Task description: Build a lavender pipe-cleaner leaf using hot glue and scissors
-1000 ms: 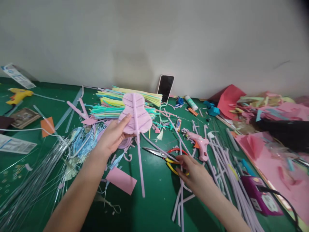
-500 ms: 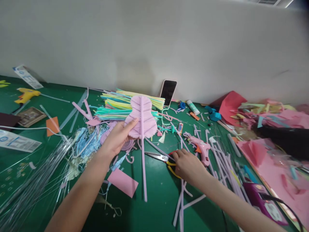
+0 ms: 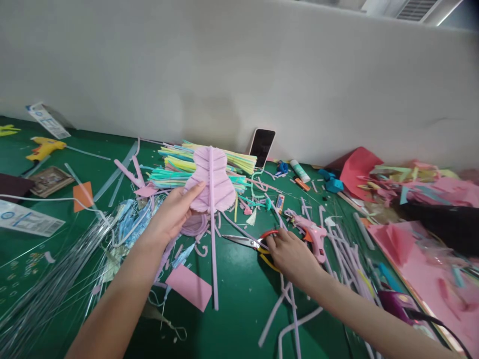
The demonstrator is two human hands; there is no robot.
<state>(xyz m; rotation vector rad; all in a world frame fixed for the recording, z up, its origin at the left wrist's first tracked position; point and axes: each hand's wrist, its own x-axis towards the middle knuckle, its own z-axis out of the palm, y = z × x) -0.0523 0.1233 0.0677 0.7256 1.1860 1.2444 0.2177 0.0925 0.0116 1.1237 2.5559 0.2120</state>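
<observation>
My left hand [image 3: 172, 212] pinches the left edge of a lilac gourd-shaped piece [image 3: 221, 187] made of ribbed, fuzzy strips, with the thumb on its face. A long lilac pipe cleaner [image 3: 214, 259] runs down the middle of this piece and hangs well below it. My right hand [image 3: 294, 257] is closed around the red and yellow handles of a pair of scissors [image 3: 247, 242], low over the table; the blades point left and look slightly apart. Loose lilac pipe cleaners [image 3: 277, 309] lie beneath and in front of that hand. The right fingertips are partly hidden.
Bundles of coloured pipe cleaners [image 3: 175, 174] lie behind the piece, near a leaning phone [image 3: 262, 144]. A pink glue gun [image 3: 314, 234] rests right of the scissors. Blue tassels [image 3: 130, 222], clear sticks [image 3: 63, 279] and a pink card [image 3: 189, 287] are at left; pink paper [image 3: 407, 264] is at right.
My left hand has moved slightly left with the lilac piece. Loose pipe cleaners below my right hand have shifted and spread. The right hand stays at the scissors' handles.
</observation>
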